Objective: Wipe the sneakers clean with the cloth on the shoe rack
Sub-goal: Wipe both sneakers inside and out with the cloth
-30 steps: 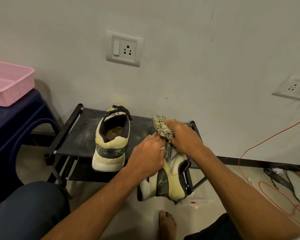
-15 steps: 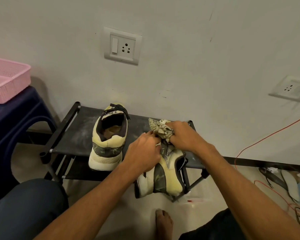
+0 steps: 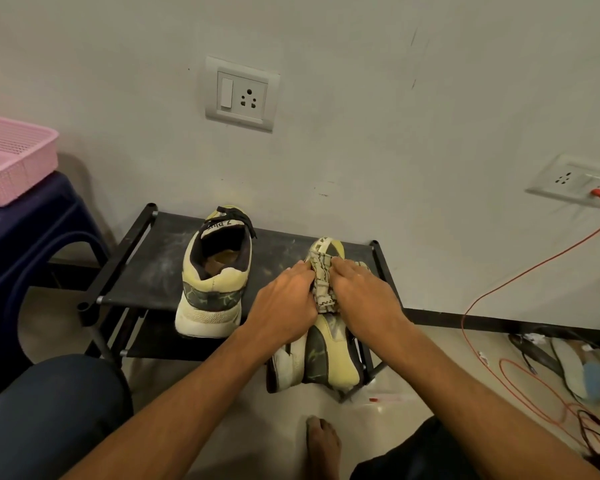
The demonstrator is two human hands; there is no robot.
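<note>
While both arms stretch out over the shoe rack (image 3: pixel 146 268), the left hand (image 3: pixel 284 306) and the right hand (image 3: pixel 364 299) meet at its right end, and look at that, they've got the patterned cloth (image 3: pixel 323 282) squeezed between them! Left hand's fingers curl into the cloth from one side, right hand's fingers wrap over it from the other, so both are grasping the cloth. It's bunched into a tall fold and pressed down on the tipped sneaker (image 3: pixel 326 355), which lies on its side at the rack's right front corner, heel and sole hanging off the front edge, toe peeking out past the cloth toward the wall.

Over at the middle of the rack's dusty top shelf, the second sneaker (image 3: pixel 215 282) stands upright, heel to the person, apart from both hands. Left of the rack, a blue stool (image 3: pixel 32 230) carries a pink basket (image 3: pixel 11 157). Above the rack, a wall socket (image 3: pixel 241 95). Right of it, a red cable (image 3: pixel 499 289) trails to the floor. In front of the rack, a bare foot (image 3: pixel 323 441) rests on the floor.
</note>
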